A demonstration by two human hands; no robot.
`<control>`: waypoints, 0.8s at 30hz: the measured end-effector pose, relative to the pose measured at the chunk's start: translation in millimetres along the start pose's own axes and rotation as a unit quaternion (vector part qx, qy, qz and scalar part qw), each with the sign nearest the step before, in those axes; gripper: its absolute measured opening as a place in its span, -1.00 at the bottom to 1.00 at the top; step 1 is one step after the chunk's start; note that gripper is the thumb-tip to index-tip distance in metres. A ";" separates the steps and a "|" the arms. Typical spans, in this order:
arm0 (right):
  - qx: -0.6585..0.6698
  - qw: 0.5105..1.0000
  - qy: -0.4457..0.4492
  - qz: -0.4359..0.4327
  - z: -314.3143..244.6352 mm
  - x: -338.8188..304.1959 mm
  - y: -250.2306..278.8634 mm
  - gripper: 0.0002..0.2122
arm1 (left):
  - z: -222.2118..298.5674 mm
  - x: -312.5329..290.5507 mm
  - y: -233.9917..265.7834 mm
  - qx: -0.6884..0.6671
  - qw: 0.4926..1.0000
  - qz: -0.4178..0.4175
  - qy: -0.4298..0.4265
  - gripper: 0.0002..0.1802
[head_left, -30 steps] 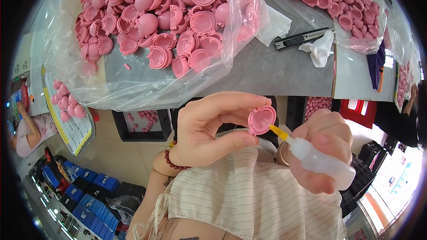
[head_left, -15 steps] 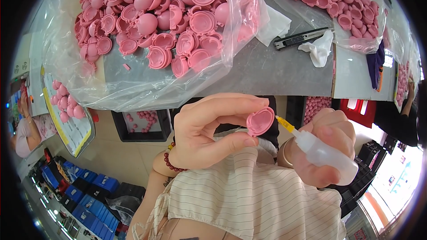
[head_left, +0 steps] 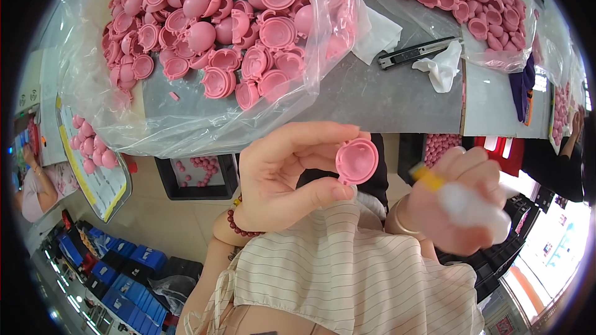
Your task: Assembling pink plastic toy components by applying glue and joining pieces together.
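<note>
The left hand [head_left: 282, 174] pinches one open, round pink plastic shell [head_left: 357, 161]; the right hand [head_left: 465, 170] grips a translucent, yellow-tipped squeeze bottle [head_left: 473, 209], apart. Many similar shells [head_left: 202, 36] appear left.

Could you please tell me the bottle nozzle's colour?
The nozzle is yellow, though blurred, in the head view.

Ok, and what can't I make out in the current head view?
All in the head view:
Tip of the yellow nozzle and fill level of the squeeze bottle: blurred, as is the right hand.
Outside of the pink half-shell in the left hand: turned away, hollow facing the camera.
Full extent of the large pink shell pile: cut off by the top edge.
</note>
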State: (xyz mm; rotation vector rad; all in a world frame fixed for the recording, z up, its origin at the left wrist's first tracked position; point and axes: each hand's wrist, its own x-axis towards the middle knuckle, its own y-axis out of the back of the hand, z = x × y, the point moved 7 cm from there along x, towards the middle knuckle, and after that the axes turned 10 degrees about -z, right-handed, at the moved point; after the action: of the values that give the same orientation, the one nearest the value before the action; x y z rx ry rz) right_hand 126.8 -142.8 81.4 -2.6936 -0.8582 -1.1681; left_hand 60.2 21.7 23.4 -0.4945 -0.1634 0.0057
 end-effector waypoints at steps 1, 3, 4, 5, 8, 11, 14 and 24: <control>-0.043 0.996 -0.014 0.073 3.6 -5.6 13.4 -0.58 | -3.1 0.6 1.2 -0.018 0.999 0.019 0.037 -0.42; -0.130 0.967 -0.041 0.216 7.4 -17.2 42.0 -0.58 | -9.3 -0.4 5.0 -0.037 0.996 0.037 0.072 -0.40; -0.223 0.945 -0.065 0.230 9.5 -14.5 55.1 -0.60 | -12.3 -2.2 5.4 -0.076 0.995 0.006 0.063 -0.44; -0.315 0.914 -0.087 0.240 12.8 -9.3 69.9 -0.60 | -12.9 -3.0 4.5 -0.117 0.991 -0.025 0.053 -0.45; -0.311 0.894 -0.195 0.258 43.2 -14.6 117.7 -0.64 | -16.5 -3.4 8.3 -0.144 0.985 0.057 0.081 -0.38; -0.309 0.882 -0.249 0.253 61.9 -28.1 158.2 -0.59 | -18.2 -1.6 7.0 -0.167 0.980 0.048 0.097 -0.39; -0.332 0.870 -0.283 0.230 71.0 -33.6 162.1 -0.58 | -19.0 -1.8 7.4 -0.164 0.980 0.052 0.104 -0.38; -0.542 0.827 -0.105 -0.104 68.2 53.5 71.7 -0.88 | -13.0 -5.3 10.6 -0.116 0.989 0.062 0.066 -0.35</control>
State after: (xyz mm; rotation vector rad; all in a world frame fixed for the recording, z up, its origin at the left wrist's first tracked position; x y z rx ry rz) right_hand 238.1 -158.8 80.6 -3.7355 -0.5914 -1.8628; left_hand 57.4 24.6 6.3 -0.7343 -0.0026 0.0753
